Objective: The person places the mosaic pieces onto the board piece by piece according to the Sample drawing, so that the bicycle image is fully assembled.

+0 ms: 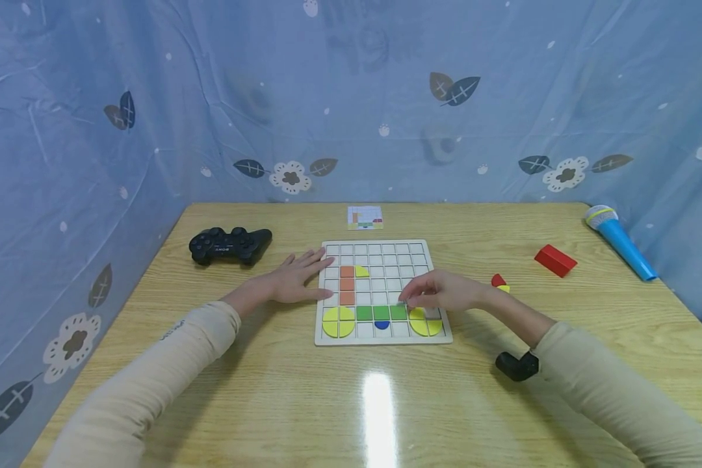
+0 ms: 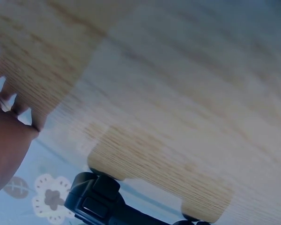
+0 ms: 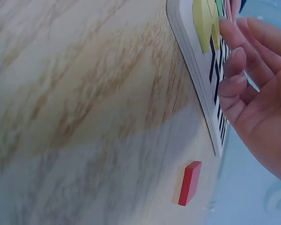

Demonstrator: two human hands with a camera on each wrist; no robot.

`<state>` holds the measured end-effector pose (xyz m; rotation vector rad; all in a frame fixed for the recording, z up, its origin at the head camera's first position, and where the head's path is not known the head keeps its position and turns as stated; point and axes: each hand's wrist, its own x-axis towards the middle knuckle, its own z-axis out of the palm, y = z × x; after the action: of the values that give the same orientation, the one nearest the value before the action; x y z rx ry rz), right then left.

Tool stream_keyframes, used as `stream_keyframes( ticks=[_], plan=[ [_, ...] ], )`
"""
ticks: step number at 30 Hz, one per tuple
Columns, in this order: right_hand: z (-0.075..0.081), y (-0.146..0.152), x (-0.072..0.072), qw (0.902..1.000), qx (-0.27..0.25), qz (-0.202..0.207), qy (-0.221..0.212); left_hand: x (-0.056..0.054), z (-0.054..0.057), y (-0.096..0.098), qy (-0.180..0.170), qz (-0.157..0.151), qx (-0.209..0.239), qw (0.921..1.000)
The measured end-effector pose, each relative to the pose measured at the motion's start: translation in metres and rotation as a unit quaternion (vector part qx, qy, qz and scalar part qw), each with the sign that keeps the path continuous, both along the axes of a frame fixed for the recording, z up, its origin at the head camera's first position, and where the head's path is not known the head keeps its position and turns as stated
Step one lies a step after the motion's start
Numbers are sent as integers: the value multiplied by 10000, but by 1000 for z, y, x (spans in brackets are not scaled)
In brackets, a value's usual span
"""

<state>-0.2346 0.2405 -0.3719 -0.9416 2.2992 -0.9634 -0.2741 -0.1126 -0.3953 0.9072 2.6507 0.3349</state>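
A white gridded board (image 1: 386,335) lies on the table with flat coloured pieces on it. My left hand (image 1: 297,278) rests at the board's left edge, fingers spread and touching it. Over the board's right side, my right hand (image 1: 441,290) has bent fingers, with a fingertip (image 3: 227,28) at or just above a yellow quarter-circle (image 1: 416,314). Nothing shows in its grasp. Also on the board are orange squares (image 1: 347,284), green squares (image 1: 381,313), a blue half-circle (image 1: 382,324), a yellow circle of quarters (image 1: 338,322) and a single yellow quarter (image 1: 361,271).
A pattern card (image 1: 364,218) lies behind the board. At the left is a black game controller (image 1: 229,246). To the right are a red quarter-circle (image 1: 498,280), a yellow piece (image 1: 504,288), a red block (image 1: 556,260), a toy microphone (image 1: 623,245) and a black angled object (image 1: 516,366).
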Motion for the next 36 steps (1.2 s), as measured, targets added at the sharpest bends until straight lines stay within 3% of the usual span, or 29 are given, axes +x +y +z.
stream_keyframes(
  ticks=[3,6,10,14,22,36],
  plan=[
    [1,1,-2,9998,-102,-123,-111,1,1,0,18,-29,2,10000],
    [4,6,-5,9960,-371,-632,-509,1,2,0,17,-24,-21,10000],
    [11,23,-10,9787,-805,-1501,-1143,0,2,1,-34,23,-124,9999],
    [14,44,-16,9637,-1031,-1999,-1442,1,3,1,-41,7,-101,9999],
    [14,84,-17,9557,-979,-2474,-1261,2,5,2,-21,-7,-27,10000],
    [10,135,12,9535,-804,-2876,-398,2,6,2,-28,-8,-48,10000]
  ],
)
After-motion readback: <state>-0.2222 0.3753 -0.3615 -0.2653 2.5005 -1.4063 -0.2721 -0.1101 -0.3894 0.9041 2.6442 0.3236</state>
